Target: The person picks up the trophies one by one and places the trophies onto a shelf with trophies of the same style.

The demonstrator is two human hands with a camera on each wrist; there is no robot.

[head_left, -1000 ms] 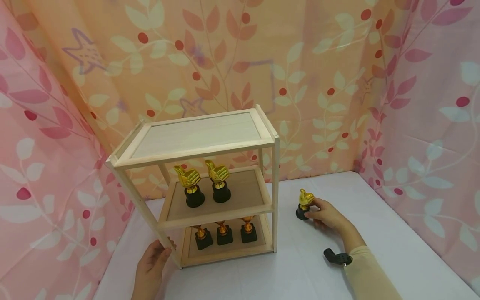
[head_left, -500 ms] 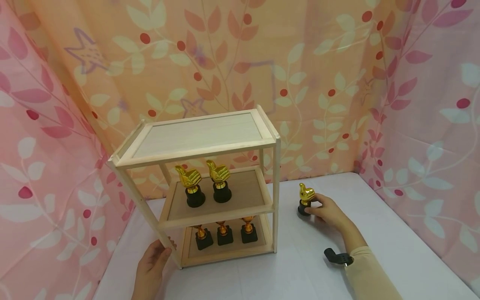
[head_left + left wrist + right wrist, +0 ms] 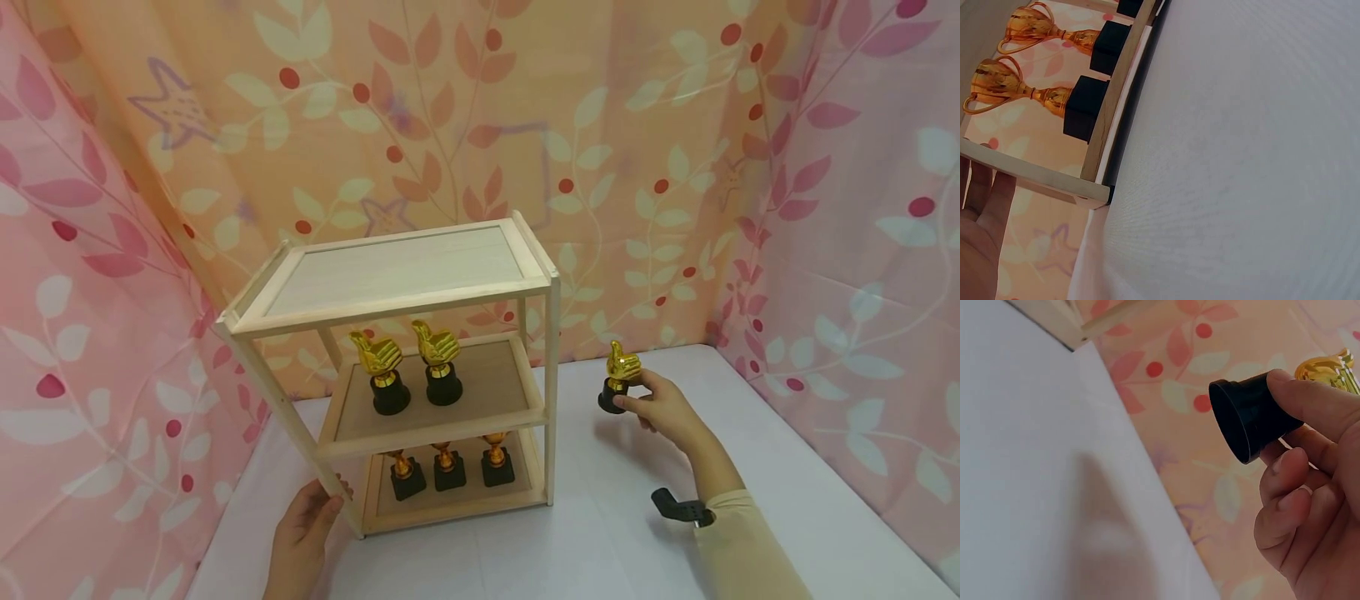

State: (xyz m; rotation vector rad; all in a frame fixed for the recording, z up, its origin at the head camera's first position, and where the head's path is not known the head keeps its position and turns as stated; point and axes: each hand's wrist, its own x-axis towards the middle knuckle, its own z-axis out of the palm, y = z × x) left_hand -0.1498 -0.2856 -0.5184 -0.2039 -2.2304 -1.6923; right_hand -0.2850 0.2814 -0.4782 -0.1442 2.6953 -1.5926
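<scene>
My right hand (image 3: 663,408) pinches a gold thumbs-up trophy (image 3: 622,367) by its black base, held upright above the white table. In the right wrist view the hollow underside of that black base (image 3: 1254,415) shows, with the thumb on its side. To the left stands a three-tier wooden shelf (image 3: 405,267). My left hand (image 3: 303,529) holds its front left post near the bottom. Two more thumbs-up trophies (image 3: 386,367) stand on the middle tier. On the lowest tier are three cup trophies (image 3: 450,467), their tops hidden in the head view.
A white-covered table (image 3: 600,533) bears the shelf. Floral curtains (image 3: 637,167) close in the back and both sides. A black wrist-worn device (image 3: 681,507) sticks out from the right sleeve.
My right hand has raised the thumbs-up trophy off the table, moving it slightly right and away and turning it more upright. The left hand and the shelf stay in place.
</scene>
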